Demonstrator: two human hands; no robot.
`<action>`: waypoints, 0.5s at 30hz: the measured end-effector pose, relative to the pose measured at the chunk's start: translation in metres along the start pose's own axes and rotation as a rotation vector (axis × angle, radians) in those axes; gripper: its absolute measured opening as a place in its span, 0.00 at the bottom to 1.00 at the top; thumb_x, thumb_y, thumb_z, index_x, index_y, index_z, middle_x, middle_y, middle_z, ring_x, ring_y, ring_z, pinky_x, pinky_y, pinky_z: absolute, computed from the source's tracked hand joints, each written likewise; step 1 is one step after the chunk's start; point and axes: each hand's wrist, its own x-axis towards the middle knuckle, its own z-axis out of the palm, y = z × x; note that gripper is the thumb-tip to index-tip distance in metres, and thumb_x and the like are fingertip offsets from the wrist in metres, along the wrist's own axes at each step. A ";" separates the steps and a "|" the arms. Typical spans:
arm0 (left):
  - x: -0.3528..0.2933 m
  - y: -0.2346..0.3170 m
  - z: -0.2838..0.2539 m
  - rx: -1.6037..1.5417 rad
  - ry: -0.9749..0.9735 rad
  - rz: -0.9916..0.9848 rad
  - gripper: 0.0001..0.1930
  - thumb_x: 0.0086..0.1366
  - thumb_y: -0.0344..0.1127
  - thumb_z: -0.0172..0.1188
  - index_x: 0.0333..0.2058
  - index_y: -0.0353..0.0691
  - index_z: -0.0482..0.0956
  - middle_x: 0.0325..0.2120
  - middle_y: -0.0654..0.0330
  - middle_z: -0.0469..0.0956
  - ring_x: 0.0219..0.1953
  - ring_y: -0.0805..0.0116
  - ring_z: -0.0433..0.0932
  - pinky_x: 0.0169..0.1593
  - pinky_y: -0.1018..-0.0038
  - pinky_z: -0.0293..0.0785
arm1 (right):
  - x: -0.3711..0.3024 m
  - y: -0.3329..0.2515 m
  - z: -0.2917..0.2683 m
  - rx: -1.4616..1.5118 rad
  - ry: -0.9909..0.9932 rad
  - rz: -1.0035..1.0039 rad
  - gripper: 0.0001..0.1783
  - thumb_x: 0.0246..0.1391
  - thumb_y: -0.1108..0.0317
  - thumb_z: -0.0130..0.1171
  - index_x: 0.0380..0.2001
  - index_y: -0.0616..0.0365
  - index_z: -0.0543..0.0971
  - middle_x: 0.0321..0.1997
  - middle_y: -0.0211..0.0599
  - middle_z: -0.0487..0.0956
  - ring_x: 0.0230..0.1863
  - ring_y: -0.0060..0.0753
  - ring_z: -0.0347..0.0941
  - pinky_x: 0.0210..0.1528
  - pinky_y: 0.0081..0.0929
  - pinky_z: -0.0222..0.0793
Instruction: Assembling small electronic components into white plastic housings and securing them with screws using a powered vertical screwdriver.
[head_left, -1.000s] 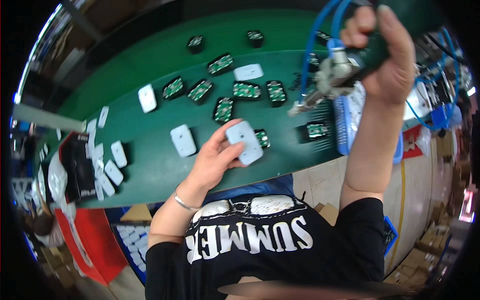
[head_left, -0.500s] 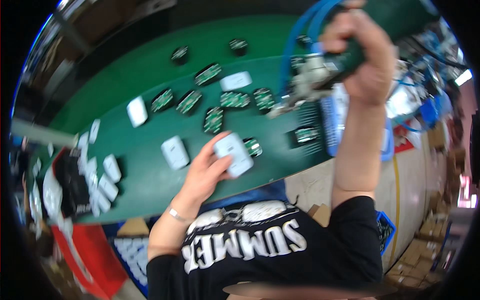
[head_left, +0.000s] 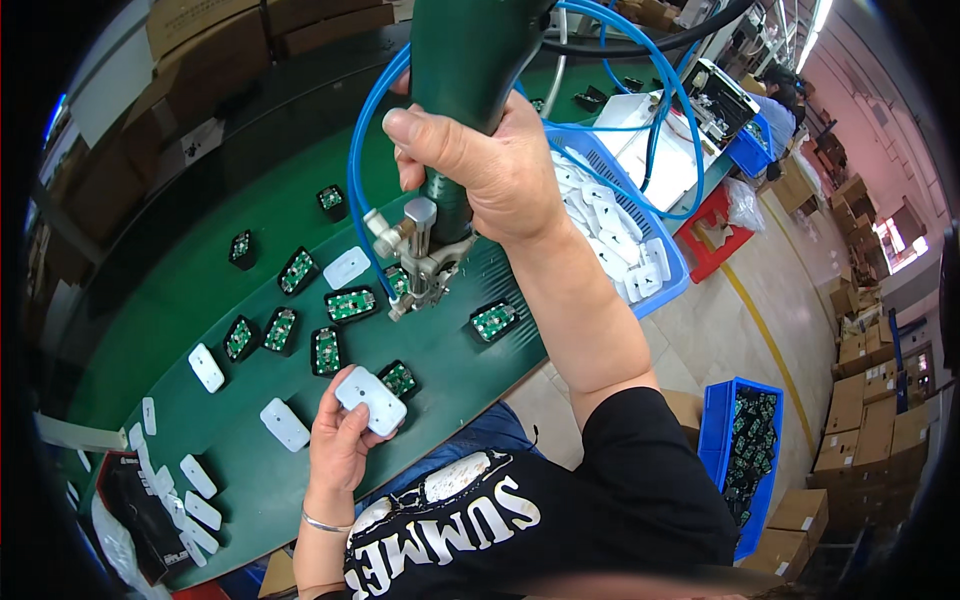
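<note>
My left hand (head_left: 342, 430) holds a white rounded plastic cover (head_left: 371, 401), thumb on top and fingers along its edge. Just beyond this cover sits a black housing with a green circuit board (head_left: 399, 378), partly hidden. My right hand (head_left: 490, 165) is wrapped round the dark green body of a power screwdriver (head_left: 465, 65). Its metal nose (head_left: 420, 255) points down over the bench, above another board-filled housing (head_left: 397, 283). Blue tubing (head_left: 356, 165) loops from the tool. Single white covers (head_left: 285, 424) lie to the left of my left hand.
Several black housings with circuit boards (head_left: 281, 329) stand on the green bench (head_left: 430, 425). A blue basket of white covers (head_left: 672, 292) sits beside my right forearm. Black packaging (head_left: 140, 515) and more covers (head_left: 202, 510) are at left. A blue bin of boards (head_left: 712, 440) stands at right.
The view has swung to the right, so the bench appears farther left. The screwdriver now points more steeply down in my right hand. My left hand still holds the white cover.
</note>
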 end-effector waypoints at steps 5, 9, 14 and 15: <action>-0.003 0.007 0.007 0.061 0.010 -0.019 0.27 0.60 0.31 0.50 0.57 0.41 0.55 0.46 0.55 0.68 0.43 0.61 0.74 0.39 0.67 0.77 | 0.000 0.009 -0.006 -0.086 -0.077 -0.083 0.09 0.43 0.68 0.63 0.25 0.63 0.77 0.23 0.32 0.76 0.20 0.21 0.71 0.24 0.17 0.67; -0.001 0.011 0.007 -0.003 -0.019 -0.073 0.26 0.60 0.28 0.52 0.57 0.43 0.56 0.43 0.58 0.70 0.42 0.67 0.74 0.40 0.73 0.76 | -0.008 0.007 -0.005 0.105 0.089 0.149 0.12 0.54 0.65 0.50 0.38 0.61 0.68 0.22 0.33 0.71 0.19 0.26 0.69 0.24 0.22 0.66; -0.003 0.012 0.004 -0.056 -0.030 -0.071 0.26 0.60 0.29 0.53 0.57 0.43 0.57 0.44 0.58 0.70 0.41 0.68 0.74 0.39 0.74 0.76 | 0.024 0.060 0.002 1.436 -0.738 0.023 0.14 0.53 0.66 0.51 0.41 0.61 0.67 0.23 0.32 0.72 0.20 0.26 0.69 0.24 0.24 0.66; -0.005 0.012 0.002 -0.045 -0.031 -0.072 0.26 0.60 0.29 0.53 0.57 0.43 0.57 0.44 0.59 0.71 0.41 0.69 0.74 0.39 0.75 0.76 | 0.023 0.062 0.004 1.476 -0.754 0.032 0.14 0.53 0.66 0.51 0.41 0.60 0.67 0.23 0.32 0.72 0.20 0.26 0.69 0.25 0.23 0.66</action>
